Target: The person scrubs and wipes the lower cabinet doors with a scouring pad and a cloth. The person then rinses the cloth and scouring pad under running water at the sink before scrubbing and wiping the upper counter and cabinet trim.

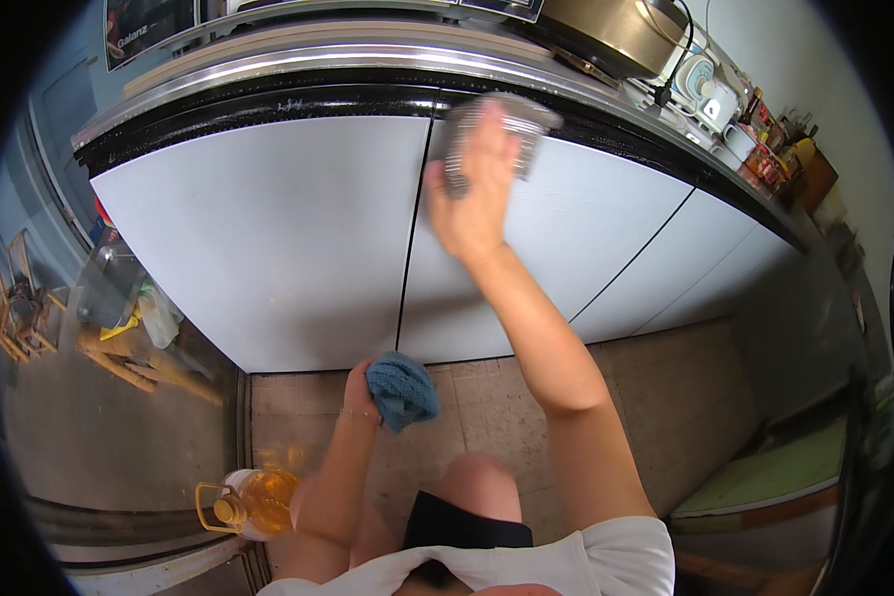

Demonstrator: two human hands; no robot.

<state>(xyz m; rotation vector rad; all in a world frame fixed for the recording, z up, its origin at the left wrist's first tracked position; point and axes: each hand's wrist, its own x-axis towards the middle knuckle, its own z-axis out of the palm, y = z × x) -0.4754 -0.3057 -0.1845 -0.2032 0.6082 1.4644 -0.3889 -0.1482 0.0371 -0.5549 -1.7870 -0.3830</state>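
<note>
My right hand (477, 194) is raised, pressing a grey striped cloth (525, 130) against the upper edge of a white cabinet door (574, 223), just right of a dark gap between two doors. Both hand and cloth are motion-blurred. Low down, near the bottom of that gap, my left hand (359, 391) holds a bunched blue terry cloth (402, 391), which hides part of the fingers. Another white door (268, 238) is on the left. A black strip (268, 103) runs along the top of the doors, below a shiny metal counter edge (328, 54).
An oil bottle (261, 503) with a yellow handle stands on the floor at lower left. A wooden stool (130, 361) holds a clear container (108, 287). On the counter are a gold-coloured appliance (618, 33), a cord and several small items. A green-topped piece (767, 477) is at lower right.
</note>
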